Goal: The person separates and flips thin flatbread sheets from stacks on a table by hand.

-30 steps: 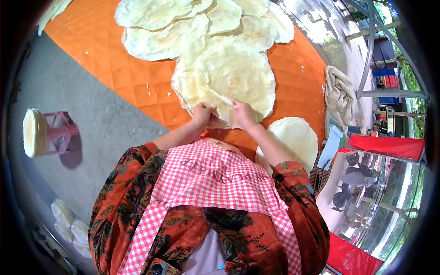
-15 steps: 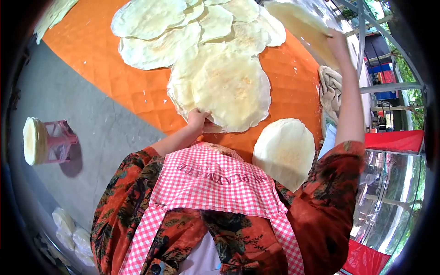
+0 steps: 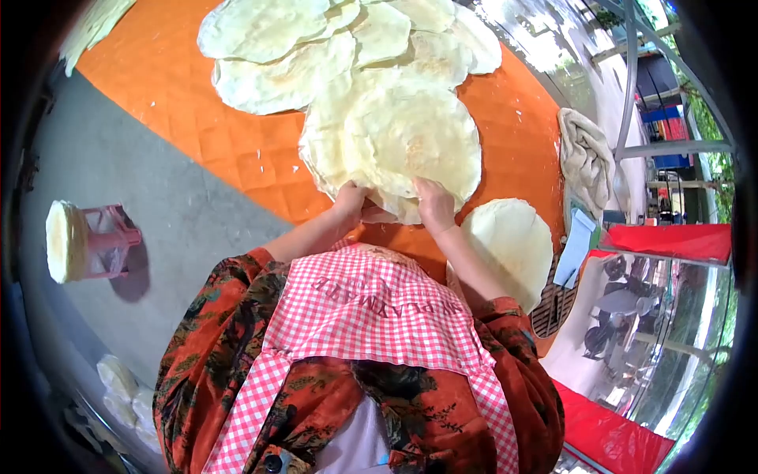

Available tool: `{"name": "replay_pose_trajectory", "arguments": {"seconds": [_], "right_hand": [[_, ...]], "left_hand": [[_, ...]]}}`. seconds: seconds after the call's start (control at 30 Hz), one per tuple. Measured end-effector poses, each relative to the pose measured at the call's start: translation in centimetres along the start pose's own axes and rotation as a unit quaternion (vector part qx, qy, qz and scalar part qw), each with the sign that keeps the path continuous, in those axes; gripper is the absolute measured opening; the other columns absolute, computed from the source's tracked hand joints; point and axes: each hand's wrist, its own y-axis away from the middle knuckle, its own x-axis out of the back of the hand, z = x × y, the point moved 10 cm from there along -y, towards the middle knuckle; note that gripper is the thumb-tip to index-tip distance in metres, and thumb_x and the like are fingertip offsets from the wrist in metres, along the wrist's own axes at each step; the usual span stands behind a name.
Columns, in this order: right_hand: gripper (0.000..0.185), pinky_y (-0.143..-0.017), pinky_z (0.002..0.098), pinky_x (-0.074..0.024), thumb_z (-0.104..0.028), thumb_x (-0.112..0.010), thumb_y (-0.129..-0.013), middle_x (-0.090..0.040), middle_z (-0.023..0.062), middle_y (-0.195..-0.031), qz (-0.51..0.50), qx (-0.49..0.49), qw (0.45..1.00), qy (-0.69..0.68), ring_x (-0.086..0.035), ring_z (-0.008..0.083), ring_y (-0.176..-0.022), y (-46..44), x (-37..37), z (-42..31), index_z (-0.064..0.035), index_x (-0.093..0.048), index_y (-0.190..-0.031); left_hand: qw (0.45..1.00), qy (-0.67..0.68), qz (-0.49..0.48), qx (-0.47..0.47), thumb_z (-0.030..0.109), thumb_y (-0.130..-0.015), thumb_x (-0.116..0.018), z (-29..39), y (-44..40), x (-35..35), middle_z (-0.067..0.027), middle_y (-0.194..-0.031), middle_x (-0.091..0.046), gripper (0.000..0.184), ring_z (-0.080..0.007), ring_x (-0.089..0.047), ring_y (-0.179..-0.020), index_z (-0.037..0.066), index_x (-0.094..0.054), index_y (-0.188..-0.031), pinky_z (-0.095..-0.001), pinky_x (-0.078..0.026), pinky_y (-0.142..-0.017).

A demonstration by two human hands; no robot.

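Observation:
A pile of thin round flatbreads (image 3: 414, 134) lies on the orange cloth (image 3: 260, 170) in front of me. My left hand (image 3: 350, 201) pinches the near edge of a flatbread, at the left of that edge. Close by on the right, my right hand (image 3: 433, 203) holds the same near edge, its fingers closed on the thin sheet. The edge between both hands is slightly raised and creased. Fingertips are partly hidden under the bread. Beside my right forearm lies a separate round flatbread stack (image 3: 509, 245).
More overlapping flatbreads (image 3: 284, 75) spread across the far side. A crumpled beige cloth (image 3: 586, 158) and a light blue cloth (image 3: 575, 246) lie at the right, near a shiny metal surface (image 3: 545, 47). On the left floor, a pink stool (image 3: 110, 241) bears flatbreads.
My right hand was out at the far right on a flatbread over the shiny surface half a second ago. It has come back beside my left hand, which stayed at the pile's near edge.

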Motion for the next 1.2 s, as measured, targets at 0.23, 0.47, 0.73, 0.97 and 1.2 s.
{"name": "replay_pose_trajectory", "arguments": {"seconds": [0.23,0.47,0.73,0.97,1.2], "right_hand": [[0.044,-0.082,0.0378,-0.0486,-0.031,-0.067,-0.081,-0.065,0.0166,-0.098,0.011,-0.014,0.998,0.060,-0.062,0.0284,-0.097,1.9,-0.6,-1.5,0.0013,-0.060,-0.111],[0.017,-0.055,0.0390,-0.0478,-0.010,-0.056,-0.083,-0.066,0.0177,-0.073,0.066,-0.084,0.994,0.011,-0.066,0.0273,-0.064,-11.7,12.8,7.1,-0.0032,-0.068,-0.094],[0.025,-0.063,0.0432,-0.0499,-0.003,-0.052,-0.076,-0.065,0.0158,-0.082,0.056,-0.017,0.998,0.018,-0.063,0.0344,-0.073,-8.3,2.8,-5.1,-0.0104,-0.067,-0.094],[0.028,-0.071,0.0417,-0.0522,-0.002,-0.054,-0.080,-0.066,0.0198,-0.086,-0.137,-0.138,0.981,-0.020,-0.065,0.0352,-0.080,-7.2,-4.7,-2.3,-0.0072,-0.070,-0.103],[0.031,-0.077,0.0426,-0.0508,-0.002,-0.052,-0.079,-0.066,0.0209,-0.092,-0.070,-0.102,0.992,-0.008,-0.064,0.0368,-0.084,-10.4,-2.1,-0.1,-0.0040,-0.068,-0.105]], "left_hand": [[0.993,0.040,-0.106,0.042,0.006,-0.091,-0.047,1.5,0.9,-2.9,-0.0169,-0.098,-0.060,0.018,-0.0304,-0.064,-0.083,0.000,-0.048,-0.108,-0.0399,-0.057,-0.074],[0.791,-0.305,0.275,-0.454,0.008,-0.079,-0.066,14.7,5.0,4.8,-0.0105,-0.097,-0.057,0.037,-0.0180,-0.055,-0.086,0.002,-0.051,-0.113,-0.0317,-0.049,-0.075],[0.877,-0.336,0.220,-0.264,0.016,-0.072,-0.073,13.4,0.0,9.9,-0.0125,-0.086,-0.065,0.037,-0.0252,-0.064,-0.081,-0.002,-0.056,-0.100,-0.0363,-0.051,-0.074],[0.948,-0.266,0.080,-0.153,0.005,-0.081,-0.066,12.5,1.1,7.1,-0.0115,-0.083,-0.062,0.024,-0.0191,-0.064,-0.071,-0.003,-0.053,-0.100,-0.0302,-0.055,-0.060],[0.993,-0.086,-0.052,-0.059,0.005,-0.089,-0.049,9.7,0.5,5.7,-0.0145,-0.100,-0.057,0.027,-0.0270,-0.062,-0.081,0.000,-0.045,-0.116,-0.0411,-0.057,-0.072]]}}
